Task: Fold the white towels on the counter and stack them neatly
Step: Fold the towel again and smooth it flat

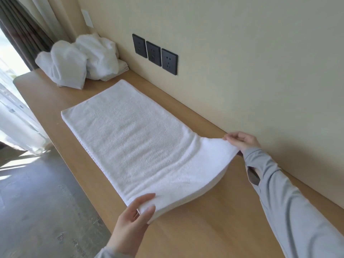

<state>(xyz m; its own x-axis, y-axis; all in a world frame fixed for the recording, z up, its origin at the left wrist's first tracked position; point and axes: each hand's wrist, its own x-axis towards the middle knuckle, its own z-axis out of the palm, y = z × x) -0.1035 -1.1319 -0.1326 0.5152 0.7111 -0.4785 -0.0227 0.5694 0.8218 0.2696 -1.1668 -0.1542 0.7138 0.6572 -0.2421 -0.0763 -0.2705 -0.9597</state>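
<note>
A white towel [134,135], folded lengthwise into a long strip, lies flat on the wooden counter [214,220]. Its near end is lifted off the wood. My left hand [134,213] pinches the near left corner of that end. My right hand [242,141] pinches the near right corner, close to the wall. A heap of crumpled white towels [81,58] sits at the far end of the counter.
Three dark wall sockets [154,53] are set in the beige wall just above the counter. The counter's left edge drops to a grey floor [37,202]. Curtains [22,30] and a bright window are at the far left.
</note>
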